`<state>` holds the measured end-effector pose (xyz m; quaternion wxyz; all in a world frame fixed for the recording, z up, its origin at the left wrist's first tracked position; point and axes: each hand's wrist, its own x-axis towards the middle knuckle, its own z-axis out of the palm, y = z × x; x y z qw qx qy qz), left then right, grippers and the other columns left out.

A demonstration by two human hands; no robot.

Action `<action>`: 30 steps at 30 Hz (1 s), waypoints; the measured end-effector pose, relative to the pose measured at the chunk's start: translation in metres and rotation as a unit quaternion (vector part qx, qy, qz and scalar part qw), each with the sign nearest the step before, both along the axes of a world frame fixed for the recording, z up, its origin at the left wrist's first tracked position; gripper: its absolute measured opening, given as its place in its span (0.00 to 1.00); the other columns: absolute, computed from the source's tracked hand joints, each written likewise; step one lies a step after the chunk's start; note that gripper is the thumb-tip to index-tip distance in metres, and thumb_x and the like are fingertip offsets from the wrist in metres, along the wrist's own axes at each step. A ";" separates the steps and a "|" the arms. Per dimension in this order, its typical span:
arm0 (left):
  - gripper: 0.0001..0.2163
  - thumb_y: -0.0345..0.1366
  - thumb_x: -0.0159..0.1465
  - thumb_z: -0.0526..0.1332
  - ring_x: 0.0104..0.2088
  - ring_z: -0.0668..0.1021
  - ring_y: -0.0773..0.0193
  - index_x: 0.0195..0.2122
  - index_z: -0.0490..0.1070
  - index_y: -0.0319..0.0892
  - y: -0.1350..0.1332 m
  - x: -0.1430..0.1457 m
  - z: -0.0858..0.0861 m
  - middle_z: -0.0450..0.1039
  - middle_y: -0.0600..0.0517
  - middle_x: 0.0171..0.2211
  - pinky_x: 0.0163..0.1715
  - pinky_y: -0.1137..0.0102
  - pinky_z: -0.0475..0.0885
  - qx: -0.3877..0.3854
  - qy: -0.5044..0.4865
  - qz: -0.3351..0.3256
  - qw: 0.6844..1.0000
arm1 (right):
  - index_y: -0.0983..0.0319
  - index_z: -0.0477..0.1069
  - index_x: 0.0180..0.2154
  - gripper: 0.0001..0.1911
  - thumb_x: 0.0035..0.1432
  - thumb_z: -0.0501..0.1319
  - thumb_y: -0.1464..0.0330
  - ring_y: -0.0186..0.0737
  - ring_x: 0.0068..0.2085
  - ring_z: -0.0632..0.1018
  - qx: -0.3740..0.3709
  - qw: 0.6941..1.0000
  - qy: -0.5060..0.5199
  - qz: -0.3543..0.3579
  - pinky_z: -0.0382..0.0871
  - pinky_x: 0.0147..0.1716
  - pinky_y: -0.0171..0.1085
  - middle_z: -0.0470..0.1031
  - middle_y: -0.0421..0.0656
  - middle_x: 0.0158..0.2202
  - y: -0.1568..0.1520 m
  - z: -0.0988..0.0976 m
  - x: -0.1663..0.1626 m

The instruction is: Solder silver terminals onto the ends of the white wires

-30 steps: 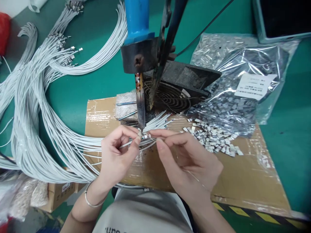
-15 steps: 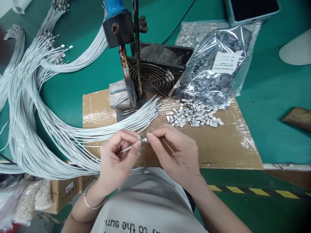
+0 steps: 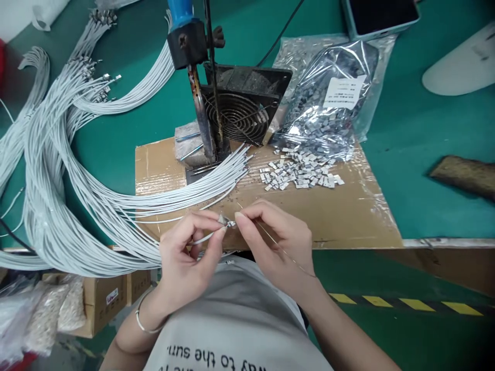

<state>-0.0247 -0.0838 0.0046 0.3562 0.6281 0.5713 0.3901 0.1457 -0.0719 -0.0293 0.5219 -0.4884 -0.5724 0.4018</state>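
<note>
The white wire [image 3: 204, 237] lies almost level in front of the person, just above the near edge of the cardboard sheet [image 3: 348, 216]. Its long axis goes from low on the left to a little higher on the right, and its free end points right, toward the right hand [image 3: 280, 245]. On that end sits a small metal terminal [image 3: 229, 223], shiny and angular.

The left hand [image 3: 184, 257] is nearly closed. Its thumb and forefinger pinch the wire close behind the tip, and the other fingers are curled into the palm. The right hand is also mostly closed, with thumb and forefinger tips pressed on the terminal from the other side. The two hands almost touch. A very thin strand crosses the right hand toward the wrist; I cannot tell what it is.

The wire is smooth, round and pale grey-white, like the big bundle of white wires [image 3: 69, 206] curving over the green table [image 3: 406, 170]. Farther back stand a soldering iron [image 3: 198, 111] with a discoloured shaft and a dusty black fan [image 3: 242, 105]. Loose terminals [image 3: 299, 176] lie scattered on the taped cardboard beside a crinkled clear plastic bag [image 3: 328, 108].
</note>
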 end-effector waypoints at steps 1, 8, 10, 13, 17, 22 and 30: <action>0.04 0.28 0.69 0.70 0.22 0.67 0.71 0.37 0.80 0.44 -0.001 0.000 0.001 0.83 0.49 0.37 0.21 0.71 0.60 0.000 0.001 0.000 1.000 | 0.59 0.72 0.31 0.14 0.74 0.63 0.70 0.34 0.29 0.72 -0.012 1.000 0.010 0.004 0.67 0.31 0.35 0.72 0.36 0.28 -0.001 0.000 0.000; 0.04 0.30 0.69 0.70 0.23 0.70 0.69 0.35 0.80 0.43 0.000 0.002 0.005 0.84 0.48 0.36 0.21 0.71 0.63 -0.019 -0.021 0.010 1.000 | 0.59 0.70 0.29 0.17 0.74 0.63 0.67 0.33 0.26 0.68 -0.090 0.992 0.086 0.027 0.63 0.25 0.34 0.68 0.35 0.25 -0.002 0.004 -0.001; 0.04 0.30 0.68 0.71 0.22 0.69 0.70 0.34 0.80 0.43 0.002 0.003 0.006 0.84 0.49 0.34 0.20 0.72 0.62 -0.024 -0.031 0.017 0.999 | 0.59 0.71 0.29 0.17 0.75 0.63 0.67 0.33 0.27 0.70 -0.078 0.993 0.081 0.024 0.64 0.27 0.34 0.69 0.35 0.26 -0.003 0.002 -0.001; 0.05 0.28 0.66 0.70 0.21 0.67 0.70 0.33 0.79 0.43 0.008 0.005 0.006 0.84 0.49 0.34 0.19 0.72 0.59 -0.028 -0.047 0.036 0.998 | 0.58 0.77 0.37 0.15 0.79 0.58 0.67 0.35 0.31 0.75 -0.050 0.997 0.057 0.003 0.69 0.32 0.35 0.75 0.38 0.31 -0.006 -0.005 0.003; 0.05 0.28 0.63 0.71 0.21 0.66 0.71 0.30 0.79 0.42 0.017 0.007 0.004 0.84 0.49 0.34 0.18 0.73 0.57 -0.039 -0.060 0.069 0.995 | 0.55 0.74 0.55 0.11 0.81 0.54 0.67 0.35 0.31 0.76 -0.071 0.996 0.054 -0.022 0.71 0.32 0.35 0.79 0.37 0.35 -0.009 -0.011 0.010; 0.05 0.28 0.62 0.71 0.22 0.66 0.71 0.30 0.80 0.42 0.029 0.007 0.000 0.84 0.49 0.35 0.20 0.74 0.63 -0.056 -0.084 0.087 0.991 | 0.57 0.68 0.39 0.09 0.78 0.58 0.68 0.34 0.29 0.72 -0.049 0.998 0.009 -0.037 0.64 0.27 0.34 0.72 0.36 0.30 0.000 -0.008 0.016; 0.05 0.29 0.65 0.71 0.23 0.69 0.70 0.31 0.79 0.42 0.041 0.005 -0.004 0.83 0.49 0.34 0.20 0.73 0.62 -0.089 -0.083 0.071 0.990 | 0.57 0.70 0.38 0.09 0.76 0.61 0.71 0.39 0.41 0.79 -0.035 0.999 0.034 -0.019 0.72 0.37 0.38 0.78 0.42 0.42 0.016 -0.011 0.011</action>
